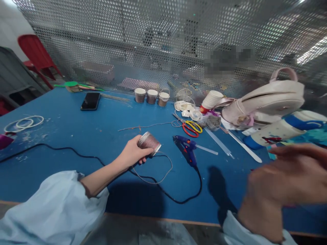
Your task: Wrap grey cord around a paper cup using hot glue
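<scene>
Head view, cup [150, 143] tipped, axis aslant, white edge [157, 150] down-right

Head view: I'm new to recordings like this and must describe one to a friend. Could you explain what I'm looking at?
There is no machine here, just a person's two bare hands. This single picture comes from a camera worn on their head, looking forward and down. The left hand holds a small cup, with grey cord looping beside it. The right hand is raised and blurred, so I can't tell whether it holds anything. On the blue table lie a hot-glue gun, scissors with red and yellow handles, and a smartphone; three more cups stand towards the back.
</scene>
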`<state>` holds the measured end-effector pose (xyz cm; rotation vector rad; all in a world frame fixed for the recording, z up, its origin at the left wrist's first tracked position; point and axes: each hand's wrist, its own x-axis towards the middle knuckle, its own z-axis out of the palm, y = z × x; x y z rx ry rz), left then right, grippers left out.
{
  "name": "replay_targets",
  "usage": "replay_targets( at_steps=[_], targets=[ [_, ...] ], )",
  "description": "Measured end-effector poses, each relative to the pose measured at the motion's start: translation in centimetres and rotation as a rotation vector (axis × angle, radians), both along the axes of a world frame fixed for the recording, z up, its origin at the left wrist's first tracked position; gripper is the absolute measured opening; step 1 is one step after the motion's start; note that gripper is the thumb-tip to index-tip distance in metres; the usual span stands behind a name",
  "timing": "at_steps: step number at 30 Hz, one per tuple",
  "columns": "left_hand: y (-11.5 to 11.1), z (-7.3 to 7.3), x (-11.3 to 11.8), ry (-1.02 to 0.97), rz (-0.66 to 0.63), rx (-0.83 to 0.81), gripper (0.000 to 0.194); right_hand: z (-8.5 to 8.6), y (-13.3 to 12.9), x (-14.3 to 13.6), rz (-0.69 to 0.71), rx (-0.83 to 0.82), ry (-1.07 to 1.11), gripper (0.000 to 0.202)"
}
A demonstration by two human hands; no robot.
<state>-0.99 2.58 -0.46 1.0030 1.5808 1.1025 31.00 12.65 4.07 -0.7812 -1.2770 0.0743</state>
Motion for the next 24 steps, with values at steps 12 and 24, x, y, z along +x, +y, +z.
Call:
replay_targets(
  at_steps=[12, 24],
  targets=[
    [0.6, -1.3, -0.4, 0.070, 0.022, 0.036, 0.029, -5.7, 1.9, -7.6, 0.549, -0.969, -0.774, 0.036],
    [0.4, -1.4, -0.4, 0.168, 0.047, 0.098, 0.029, -4.1, -4.0, -8.9, 0.609, -0.818, -0.823, 0.025]
  ],
)
